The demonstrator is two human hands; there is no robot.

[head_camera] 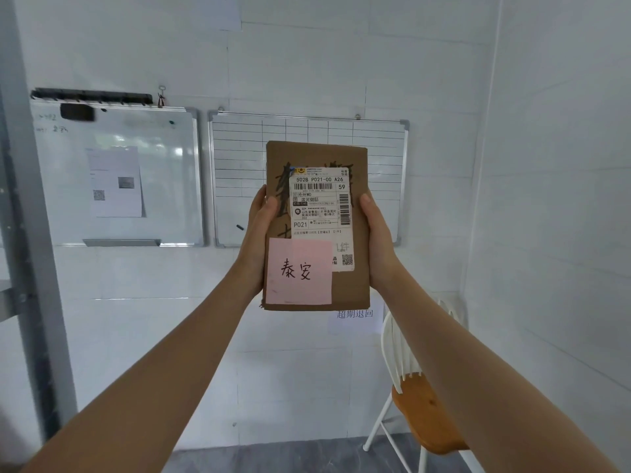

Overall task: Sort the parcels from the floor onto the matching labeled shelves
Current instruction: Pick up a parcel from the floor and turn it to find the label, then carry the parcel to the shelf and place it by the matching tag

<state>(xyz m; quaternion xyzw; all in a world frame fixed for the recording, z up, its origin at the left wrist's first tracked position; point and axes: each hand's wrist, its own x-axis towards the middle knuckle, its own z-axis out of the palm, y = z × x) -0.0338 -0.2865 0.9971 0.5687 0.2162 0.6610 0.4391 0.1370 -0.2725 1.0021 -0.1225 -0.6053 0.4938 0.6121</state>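
I hold a flat brown cardboard parcel (351, 288) upright at arm's length in front of the wall. It carries a white shipping label with barcodes and a pink sticky note with two handwritten characters at its lower left. My left hand (259, 230) grips the parcel's left edge, thumb on the front. On the right edge, my right hand (375, 237) clasps it the same way. No labeled shelf surface is visible.
Two whiteboards (116, 175) (239, 158) hang on the white tiled wall behind the parcel. A white chair with a wooden seat (423, 414) stands at the lower right corner. A grey metal upright (30, 233) runs down the left edge. A paper sign (355, 315) is stuck below the parcel.
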